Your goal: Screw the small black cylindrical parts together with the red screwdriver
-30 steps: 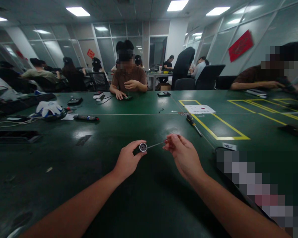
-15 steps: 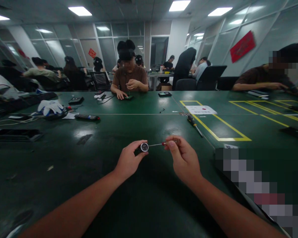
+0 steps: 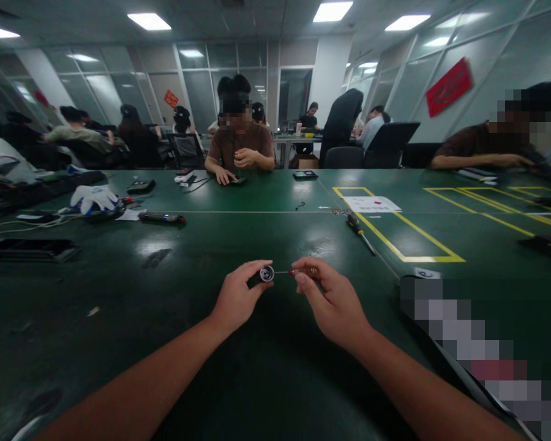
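Observation:
My left hand (image 3: 239, 297) is closed round a small round part (image 3: 267, 274) with a silvery rim and a dark hollow middle, its open end facing me. Thumb and fingers pinch it from below and above. In my right hand (image 3: 333, 300) is a thin screwdriver (image 3: 304, 271) with a clear handle and a red collar, held level. Its narrow shaft points left and reaches the right side of the rim. Whether the tip sits inside the part or only touches its edge is too small to tell.
Ahead on the green table (image 3: 239, 239) lie a yellow-and-black screwdriver (image 3: 360, 233), a white sheet (image 3: 371, 204) and a dark pen-shaped tool (image 3: 161, 218). White gloves (image 3: 93, 199) rest at left. Across the table a person (image 3: 240, 144) handles a small device.
My right hand has moved left with the screwdriver, bringing its handle closer to the round part. My left hand has stayed nearly still, the part turned very slightly.

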Demonstrator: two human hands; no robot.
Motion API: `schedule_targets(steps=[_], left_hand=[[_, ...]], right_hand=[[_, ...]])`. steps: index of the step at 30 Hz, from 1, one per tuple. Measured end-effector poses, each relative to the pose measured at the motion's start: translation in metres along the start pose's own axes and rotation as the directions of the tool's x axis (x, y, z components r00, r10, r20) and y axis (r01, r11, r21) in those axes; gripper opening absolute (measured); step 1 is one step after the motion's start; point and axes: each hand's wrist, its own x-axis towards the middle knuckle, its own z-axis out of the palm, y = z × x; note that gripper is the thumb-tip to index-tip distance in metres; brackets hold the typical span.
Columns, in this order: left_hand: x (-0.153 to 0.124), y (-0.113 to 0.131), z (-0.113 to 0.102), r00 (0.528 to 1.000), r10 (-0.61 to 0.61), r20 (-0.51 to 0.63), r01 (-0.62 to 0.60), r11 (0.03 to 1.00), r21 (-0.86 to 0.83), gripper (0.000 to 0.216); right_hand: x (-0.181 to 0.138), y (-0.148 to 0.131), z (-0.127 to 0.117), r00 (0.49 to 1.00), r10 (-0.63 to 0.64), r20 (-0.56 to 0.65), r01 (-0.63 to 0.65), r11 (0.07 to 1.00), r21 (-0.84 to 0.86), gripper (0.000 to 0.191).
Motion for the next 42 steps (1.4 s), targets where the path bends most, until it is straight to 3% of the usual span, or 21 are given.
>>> schedule_targets(steps=[5, 10, 16, 18, 20, 22, 25, 29, 42], left_hand=[[0.0, 0.0, 0.0, 1.0, 0.013, 0.01, -0.013, 1.0, -0.014, 0.038], [-0.001, 0.002, -0.001, 1.0, 0.004, 0.018, -0.004, 1.0, 0.006, 0.039], [0.0, 0.006, -0.004, 0.998, 0.018, 0.054, -0.021, 0.998, 0.062, 0.041], [0.001, 0.006, -0.005, 0.998, 0.029, 0.064, -0.034, 0.997, 0.068, 0.041], [0.001, 0.005, -0.005, 0.998, 0.022, 0.06, -0.026, 0.998, 0.063, 0.041], [0.001, 0.004, -0.005, 0.999, 0.006, 0.051, -0.009, 0.999, 0.054, 0.041], [0.001, 0.003, -0.004, 0.999, -0.021, 0.043, 0.02, 0.999, 0.039, 0.042], [0.001, 0.004, -0.004, 0.999, -0.036, 0.034, 0.035, 0.999, 0.041, 0.043], [0.001, 0.0, -0.004, 1.0, -0.011, 0.021, 0.011, 0.999, 0.03, 0.044]], right_hand=[[-0.001, 0.001, 0.002, 1.0, -0.003, -0.022, 0.005, 0.996, 0.087, 0.03], [0.001, 0.006, 0.007, 0.979, 0.157, -0.13, -0.122, 0.963, 0.24, 0.022], [0.009, 0.011, 0.01, 0.956, 0.237, -0.17, -0.17, 0.926, 0.338, 0.03], [0.012, 0.017, 0.01, 0.935, 0.314, -0.164, -0.219, 0.877, 0.427, 0.032], [0.015, 0.025, 0.01, 0.909, 0.403, -0.102, -0.267, 0.754, 0.6, 0.033], [0.017, 0.03, 0.009, 0.9, 0.422, -0.113, -0.244, 0.7, 0.671, 0.031], [0.016, 0.029, 0.007, 0.914, 0.351, -0.202, -0.182, 0.802, 0.569, 0.029], [0.01, 0.018, 0.007, 0.956, 0.202, -0.212, -0.128, 0.939, 0.319, 0.028], [0.001, 0.015, 0.006, 0.991, 0.066, -0.12, -0.063, 0.998, 0.024, 0.027]])
